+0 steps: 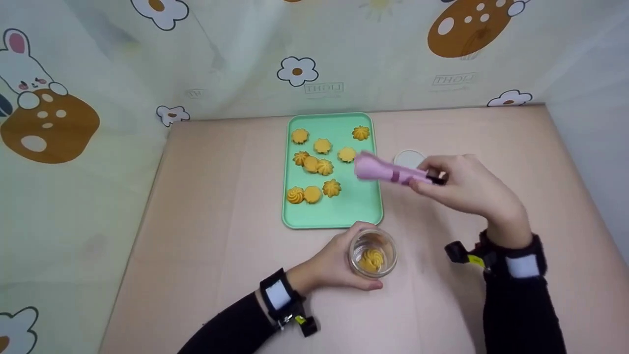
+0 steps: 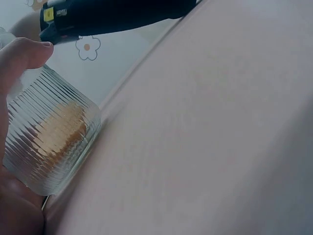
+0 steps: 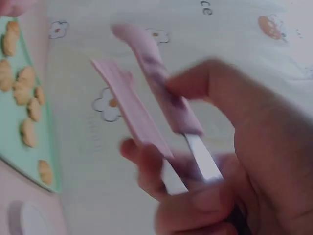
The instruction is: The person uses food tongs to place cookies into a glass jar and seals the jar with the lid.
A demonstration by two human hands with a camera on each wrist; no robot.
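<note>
My left hand point(image 1: 329, 265) grips a ribbed glass jar point(image 1: 372, 253) standing on the table just below the green tray point(image 1: 363, 206); one yellow swirl cookie point(image 1: 371, 259) lies inside it. In the left wrist view the jar point(image 2: 51, 142) fills the left side with my thumb point(image 2: 22, 54) on its rim. My right hand point(image 1: 467, 189) holds pink tongs point(image 1: 388, 172) by the handle, their tips over the tray's right edge. In the right wrist view the tongs point(image 3: 146, 103) have their two arms apart and hold nothing. Several cookies point(image 1: 314, 164) lie on the tray.
A small white round lid point(image 1: 409, 159) lies on the table right of the tray, partly behind the tongs. Patterned curtain walls point(image 1: 314, 54) close in the pink table point(image 1: 211, 221) at the back and both sides.
</note>
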